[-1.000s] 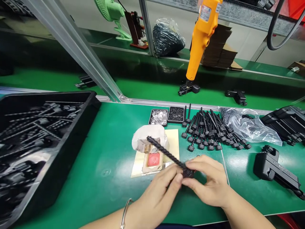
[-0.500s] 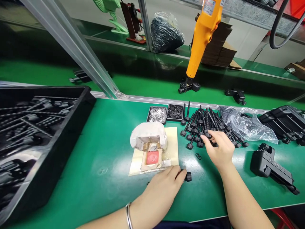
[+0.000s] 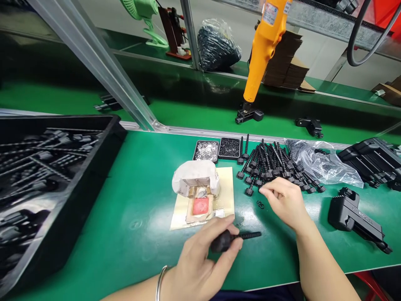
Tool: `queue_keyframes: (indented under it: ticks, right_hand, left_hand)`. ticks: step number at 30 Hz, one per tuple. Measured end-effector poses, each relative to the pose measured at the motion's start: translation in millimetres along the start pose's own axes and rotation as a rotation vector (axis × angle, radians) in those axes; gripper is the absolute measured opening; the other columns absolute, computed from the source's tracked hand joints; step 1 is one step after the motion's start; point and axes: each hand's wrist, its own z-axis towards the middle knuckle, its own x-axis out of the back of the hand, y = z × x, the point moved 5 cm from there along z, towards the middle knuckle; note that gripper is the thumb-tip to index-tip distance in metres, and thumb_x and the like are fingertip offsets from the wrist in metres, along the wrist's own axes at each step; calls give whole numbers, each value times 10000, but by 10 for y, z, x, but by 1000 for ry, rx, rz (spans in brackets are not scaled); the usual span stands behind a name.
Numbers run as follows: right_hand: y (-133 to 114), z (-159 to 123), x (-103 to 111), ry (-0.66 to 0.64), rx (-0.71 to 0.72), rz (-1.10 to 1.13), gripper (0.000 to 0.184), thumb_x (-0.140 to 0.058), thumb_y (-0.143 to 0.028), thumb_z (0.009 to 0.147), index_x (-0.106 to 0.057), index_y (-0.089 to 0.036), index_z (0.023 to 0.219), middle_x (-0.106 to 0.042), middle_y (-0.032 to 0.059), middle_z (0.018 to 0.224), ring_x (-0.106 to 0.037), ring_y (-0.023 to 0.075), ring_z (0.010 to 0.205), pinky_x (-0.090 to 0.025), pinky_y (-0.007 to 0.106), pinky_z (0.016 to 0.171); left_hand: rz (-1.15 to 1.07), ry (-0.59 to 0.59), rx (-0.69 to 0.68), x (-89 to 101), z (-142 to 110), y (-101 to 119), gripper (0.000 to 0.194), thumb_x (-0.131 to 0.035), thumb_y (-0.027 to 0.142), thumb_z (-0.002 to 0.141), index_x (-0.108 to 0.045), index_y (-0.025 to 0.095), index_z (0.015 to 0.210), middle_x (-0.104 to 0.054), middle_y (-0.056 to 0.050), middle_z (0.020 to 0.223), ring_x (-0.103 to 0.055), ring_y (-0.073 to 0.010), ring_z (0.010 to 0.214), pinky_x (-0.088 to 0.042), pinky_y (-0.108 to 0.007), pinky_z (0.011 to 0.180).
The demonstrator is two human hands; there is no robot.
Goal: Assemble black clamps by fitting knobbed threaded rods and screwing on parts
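In my left hand is a black knob-headed screw, its round head between thumb and fingers and its threaded shaft pointing right. My right hand is pinched closed just in front of a pile of black knob-headed screws; whatever its fingertips hold, if anything, is hidden. Several small black rings lie on the green table left of that hand. Left of the pile, a white block-shaped fixture with a red pad stands on a cream sheet.
A black bin of long black parts fills the left side. Small trays of washers and tiny black pieces sit behind the fixture. An orange power screwdriver hangs above. To the right are a plastic bag and a black Bosch-marked part.
My left hand has turned over and lifted the knob-headed screw, whose shaft now points right. My right hand has drawn back slightly from the pile, its fingers closer together.
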Motion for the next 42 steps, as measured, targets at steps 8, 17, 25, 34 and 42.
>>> queue_keyframes:
  ticks: [8,17,25,34,42]
  right_hand:
    - [100,-147,-245,-461,-172,-84,272,-725,51,688,-634,-184,587,-680,15,658,-651,197,627,-404,250,562]
    - [-9,-66,51,-322,-227,255,165,-680,-49,809,-645,-187,724,-706,-7,732,-685,142,644,-554,222,605]
    - [-104,-58,270,143,-299,988,140,-776,-79,753,-746,-216,761,-769,9,825,-741,140,697,-633,182,643]
    - [-98,-71,232,140,-303,969,131,-814,-104,738,-773,-225,768,-773,31,822,-756,191,756,-660,242,680]
    - [-64,-45,224,106,-315,957,150,-892,-183,689,-817,-266,790,-755,25,759,-718,170,663,-623,214,584]
  left_hand:
    - [-52,211,265,120,45,-74,156,-531,78,974,-601,213,1009,-619,-21,1009,-763,-135,815,-653,-200,760]
    - [-44,237,292,114,43,-63,46,-539,193,1010,-573,213,986,-593,-9,991,-758,-103,809,-637,-145,769]
    - [-147,224,266,90,-9,-67,45,-525,211,1024,-550,211,987,-573,-10,1009,-781,-149,867,-651,-154,764]
    - [-174,255,265,104,-1,-38,71,-512,198,1026,-553,216,971,-567,-10,998,-788,-176,864,-674,-179,730]
    - [-207,243,278,92,41,-24,77,-526,230,1024,-558,217,954,-572,4,971,-794,-164,818,-672,-161,721]
